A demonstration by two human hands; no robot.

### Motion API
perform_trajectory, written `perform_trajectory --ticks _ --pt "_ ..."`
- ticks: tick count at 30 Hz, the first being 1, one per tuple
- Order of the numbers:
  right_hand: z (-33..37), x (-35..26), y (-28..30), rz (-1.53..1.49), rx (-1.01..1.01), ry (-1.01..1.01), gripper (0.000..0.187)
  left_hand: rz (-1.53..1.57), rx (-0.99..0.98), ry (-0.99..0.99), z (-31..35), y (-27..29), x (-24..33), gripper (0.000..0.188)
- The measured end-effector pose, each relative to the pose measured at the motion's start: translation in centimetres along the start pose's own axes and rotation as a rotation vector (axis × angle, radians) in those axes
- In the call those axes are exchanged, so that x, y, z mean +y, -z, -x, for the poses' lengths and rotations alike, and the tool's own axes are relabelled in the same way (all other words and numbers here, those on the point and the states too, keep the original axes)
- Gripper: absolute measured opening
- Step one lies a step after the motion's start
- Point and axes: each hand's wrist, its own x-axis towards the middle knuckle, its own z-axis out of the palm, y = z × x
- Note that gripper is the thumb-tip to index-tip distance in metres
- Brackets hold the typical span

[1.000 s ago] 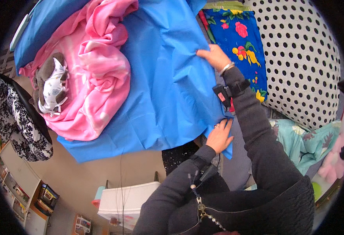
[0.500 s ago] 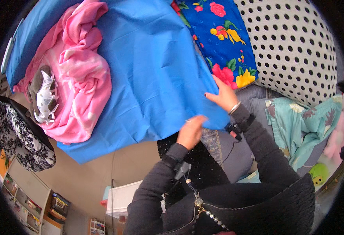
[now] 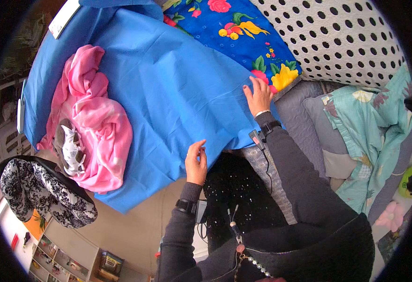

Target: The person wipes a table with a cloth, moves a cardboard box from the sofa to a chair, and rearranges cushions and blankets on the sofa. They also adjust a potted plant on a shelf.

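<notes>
On the left part of the sheet [image 3: 177,89] lies a blanket [image 3: 102,115] (a small bundle [image 3: 70,152] rests on it). Right of the sheet come a cloth [image 3: 243,49], then a pillow [image 3: 330,43]; clothes [image 3: 356,129] lie well to its right, too.

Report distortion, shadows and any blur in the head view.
Head view: black fills the fisheye corners; the shelf unit slants near the rim; soft shadows mark the creased blue sheet; the left hand and right hand look fairly sharp.
</notes>
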Motion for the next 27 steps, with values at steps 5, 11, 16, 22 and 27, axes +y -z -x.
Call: perform_trajectory --ticks 5,11,16,22,27 --pt "-4.1 1.2 0.0 0.028 -0.119 -0.001 0.049 0.053 -0.028 0.011 -0.3 -1.7 0.4 0.027" --pt "-3.4 -3.5 4.5 -0.671 -0.362 0.374 0.026 0.051 -0.037 -0.026 -1.6 -2.0 0.8 0.030" --pt "0.6 -2.0 9.7 -0.358 0.216 0.334 0.027 0.016 0.005 -0.008 -1.8 -1.6 0.0 0.039" --pt "-0.8 3.5 6.3 0.040 -0.399 -0.279 0.049 -0.004 -0.045 0.057 -1.3 -1.8 -1.8 0.042" --pt "-6.9 1.4 5.1 -0.098 0.085 0.171 0.040 -0.114 -0.013 0.089 -1.6 -1.4 -2.8 0.041"
